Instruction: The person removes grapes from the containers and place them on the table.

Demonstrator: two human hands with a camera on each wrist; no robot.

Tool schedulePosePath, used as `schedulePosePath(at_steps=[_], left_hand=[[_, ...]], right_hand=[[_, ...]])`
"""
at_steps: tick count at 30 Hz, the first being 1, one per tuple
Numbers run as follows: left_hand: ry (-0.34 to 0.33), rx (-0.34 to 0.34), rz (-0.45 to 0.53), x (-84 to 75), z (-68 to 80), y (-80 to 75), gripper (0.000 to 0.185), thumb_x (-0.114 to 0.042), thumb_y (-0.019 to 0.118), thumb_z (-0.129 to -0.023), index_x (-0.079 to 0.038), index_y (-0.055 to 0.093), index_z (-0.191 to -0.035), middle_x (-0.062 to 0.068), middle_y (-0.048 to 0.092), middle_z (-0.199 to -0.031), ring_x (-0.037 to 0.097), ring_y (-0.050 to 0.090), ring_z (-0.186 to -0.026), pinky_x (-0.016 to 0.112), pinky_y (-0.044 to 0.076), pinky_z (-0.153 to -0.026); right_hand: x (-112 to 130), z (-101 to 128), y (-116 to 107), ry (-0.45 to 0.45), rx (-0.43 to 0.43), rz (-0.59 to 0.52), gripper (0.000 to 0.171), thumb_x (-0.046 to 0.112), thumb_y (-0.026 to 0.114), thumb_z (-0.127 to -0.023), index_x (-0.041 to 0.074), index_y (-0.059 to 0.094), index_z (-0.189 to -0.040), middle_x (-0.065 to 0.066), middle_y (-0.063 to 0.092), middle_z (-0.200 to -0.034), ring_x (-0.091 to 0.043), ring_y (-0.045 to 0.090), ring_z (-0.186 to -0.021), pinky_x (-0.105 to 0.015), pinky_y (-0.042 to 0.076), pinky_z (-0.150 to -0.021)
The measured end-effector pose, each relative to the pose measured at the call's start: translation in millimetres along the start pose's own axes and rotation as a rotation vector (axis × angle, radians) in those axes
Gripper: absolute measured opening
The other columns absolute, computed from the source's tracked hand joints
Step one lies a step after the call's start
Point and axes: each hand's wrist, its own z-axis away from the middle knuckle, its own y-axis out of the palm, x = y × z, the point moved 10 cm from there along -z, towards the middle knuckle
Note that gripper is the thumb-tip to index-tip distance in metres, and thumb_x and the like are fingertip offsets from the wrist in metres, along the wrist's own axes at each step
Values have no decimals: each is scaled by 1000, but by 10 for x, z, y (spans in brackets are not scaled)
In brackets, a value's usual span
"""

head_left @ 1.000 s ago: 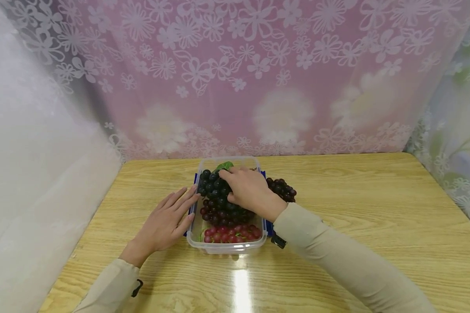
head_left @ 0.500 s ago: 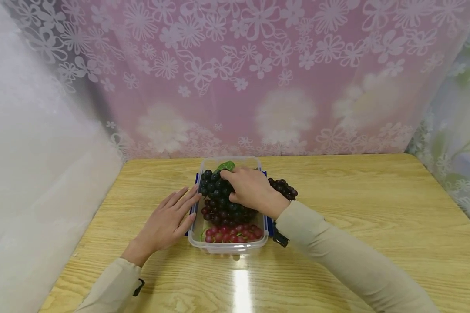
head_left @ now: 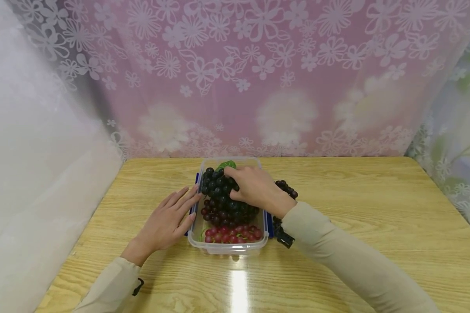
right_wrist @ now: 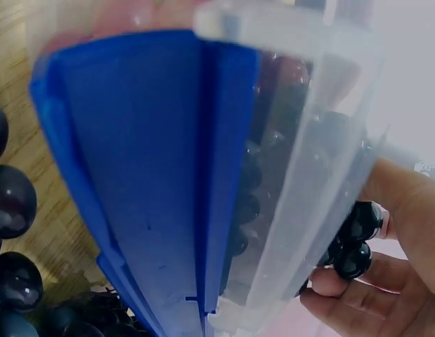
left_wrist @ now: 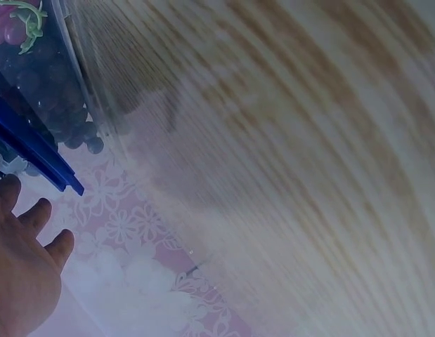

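Observation:
A clear plastic container [head_left: 196, 244] with blue side clips stands on the table in the head view. My right hand [head_left: 254, 188] reaches in over its far half, fingers and thumb curled on a bunch of black grapes [head_left: 215, 187]. Those fingers also show around black grapes [right_wrist: 354, 260] in the right wrist view. Beneath the black bunch lie dark red grapes [head_left: 217, 216], and pink-red grapes [head_left: 233, 234] fill the near end. A green leaf [head_left: 226, 165] sticks up at the far end. My left hand [head_left: 166, 221], fingers straight, touches the container's left side.
Another bunch of dark grapes [head_left: 287, 189] lies on the wooden table [head_left: 356, 208] right of the container, partly hidden by my right forearm. One blue clip [right_wrist: 147, 161] hangs folded down on that side. A pink floral curtain [head_left: 282, 121] closes off the back.
My right hand has shifted slightly right, and the black grapes in it have moved a little. My left hand stays at the container's side.

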Motion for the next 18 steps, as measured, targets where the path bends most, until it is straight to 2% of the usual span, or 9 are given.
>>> schedulePosePath(at_steps=[9,18], left_hand=[[10,-8,-12,-7,-2,-3,52,-35,41,-102,-12,37,-149,4,23,-156,28,25,-140,49,21,-112],[14,-18,-12,-13,-8,-6,52,-38,35,-104,-12,37,-148,3,24,-156,29,26,-140,48,20,-112]], right_hand=[[-63,13,-91,5,-47,-85,28,22,67,-85,15,62,-112,3,60,-67,-10,41,-44,-24,28,-40],[-130,1,-191,59,-61,-148,24,23,67,-84,15,63,-107,1,65,-80,-11,42,-47,-25,30,-42]])
